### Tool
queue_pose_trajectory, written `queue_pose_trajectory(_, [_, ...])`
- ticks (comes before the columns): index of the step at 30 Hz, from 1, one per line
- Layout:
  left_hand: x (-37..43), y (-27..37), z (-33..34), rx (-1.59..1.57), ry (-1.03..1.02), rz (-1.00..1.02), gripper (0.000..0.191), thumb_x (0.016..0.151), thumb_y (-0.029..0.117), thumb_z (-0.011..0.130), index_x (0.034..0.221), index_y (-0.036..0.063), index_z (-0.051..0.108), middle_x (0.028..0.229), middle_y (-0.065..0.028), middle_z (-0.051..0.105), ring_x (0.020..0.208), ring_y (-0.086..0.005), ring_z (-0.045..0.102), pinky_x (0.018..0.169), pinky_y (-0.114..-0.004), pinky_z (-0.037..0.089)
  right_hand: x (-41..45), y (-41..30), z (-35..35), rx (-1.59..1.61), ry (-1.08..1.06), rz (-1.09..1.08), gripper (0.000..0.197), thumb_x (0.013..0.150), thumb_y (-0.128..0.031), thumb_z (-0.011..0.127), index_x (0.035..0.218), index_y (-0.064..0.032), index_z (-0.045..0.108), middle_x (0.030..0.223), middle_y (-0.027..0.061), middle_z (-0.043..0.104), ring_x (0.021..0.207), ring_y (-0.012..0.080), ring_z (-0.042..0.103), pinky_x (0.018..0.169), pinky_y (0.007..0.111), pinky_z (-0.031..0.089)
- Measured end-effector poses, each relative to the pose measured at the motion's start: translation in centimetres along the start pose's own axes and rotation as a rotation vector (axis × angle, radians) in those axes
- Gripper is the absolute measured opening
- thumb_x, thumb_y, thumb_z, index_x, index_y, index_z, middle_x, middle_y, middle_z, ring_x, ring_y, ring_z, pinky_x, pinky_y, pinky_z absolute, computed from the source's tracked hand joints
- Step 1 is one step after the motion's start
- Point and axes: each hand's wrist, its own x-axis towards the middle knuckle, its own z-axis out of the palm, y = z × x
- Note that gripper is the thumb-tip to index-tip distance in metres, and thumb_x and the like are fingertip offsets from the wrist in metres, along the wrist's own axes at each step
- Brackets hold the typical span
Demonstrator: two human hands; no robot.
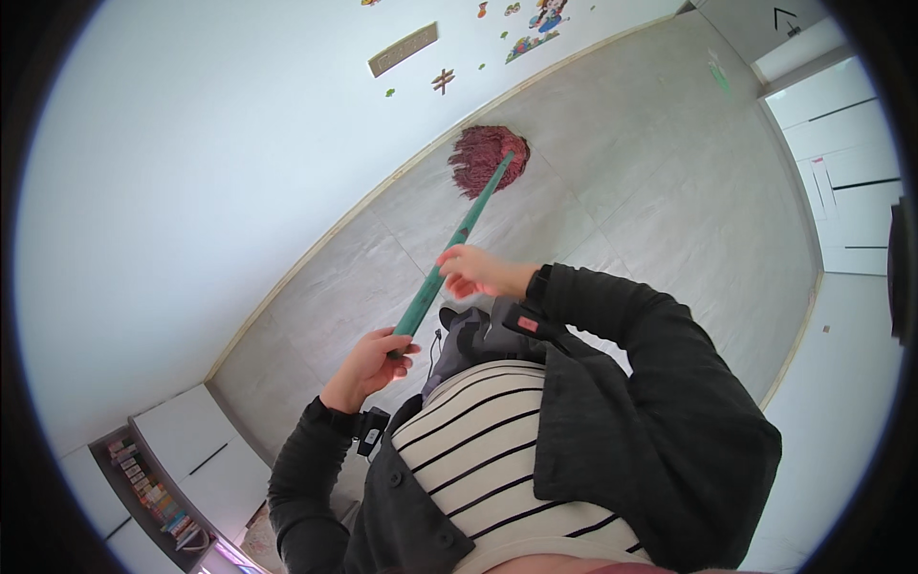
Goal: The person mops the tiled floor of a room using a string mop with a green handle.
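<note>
A mop with a green handle [470, 217] and a dark red string head [479, 159] reaches away from me, its head lying on the grey tiled floor beside the wall's baseboard. Near the handle's close end, my left hand [376, 362] is wrapped around it, thumb on top. My right hand [477, 273] is further along, its curled fingers at the side of the handle; it is slightly blurred, and how firmly it grips is hard to see. Both wrists wear dark bands with small devices.
The white wall [215, 179] with a socket panel [403, 50] and cartoon stickers runs along the left. White cabinets [190, 438] and a shelf of books [154, 495] stand at lower left. More white cabinets [853, 165] are at the right.
</note>
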Motion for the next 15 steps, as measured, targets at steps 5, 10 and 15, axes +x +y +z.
queue_pose_trajectory(5, [0.8, 0.9, -0.6, 0.196, 0.064, -0.028, 0.015, 0.068, 0.004, 0.053, 0.077, -0.0026, 0.043, 0.064, -0.0098, 0.049, 0.047, -0.0138, 0.046, 0.038, -0.023, 0.037, 6.6, 5.4, -6.3, 0.208, 0.214, 0.091, 0.035, 0.068, -0.022, 0.054, 0.095, -0.0043, 0.040, 0.086, 0.0150, 0.042, 0.078, 0.0242, 0.046, 0.064, 0.040, 0.043])
queue_pose_trajectory(10, [0.2, 3.8, 0.8, 0.790, 0.160, -0.100, 0.023, 0.063, 0.007, 0.059, 0.075, -0.0030, 0.042, 0.049, -0.0059, 0.045, 0.037, -0.0130, 0.044, 0.033, -0.025, 0.035, 11.8, 4.4, -6.7, 0.755, 0.197, 0.028, 0.037, 0.069, -0.027, 0.057, 0.089, -0.0036, 0.037, 0.079, 0.0143, 0.041, 0.073, 0.0272, 0.045, 0.065, 0.042, 0.043])
queue_pose_trajectory(15, [-2.8, 5.6, 5.7, 1.075, 0.285, -0.214, 0.028, 0.060, 0.010, 0.060, 0.077, -0.0016, 0.042, 0.050, -0.0089, 0.047, 0.038, -0.0169, 0.047, 0.035, -0.028, 0.038, 13.9, 2.0, -8.2, 1.046, 0.371, 0.110, 0.027, 0.071, -0.020, 0.054, 0.085, -0.0031, 0.038, 0.070, 0.0123, 0.041, 0.060, 0.0248, 0.047, 0.053, 0.040, 0.043])
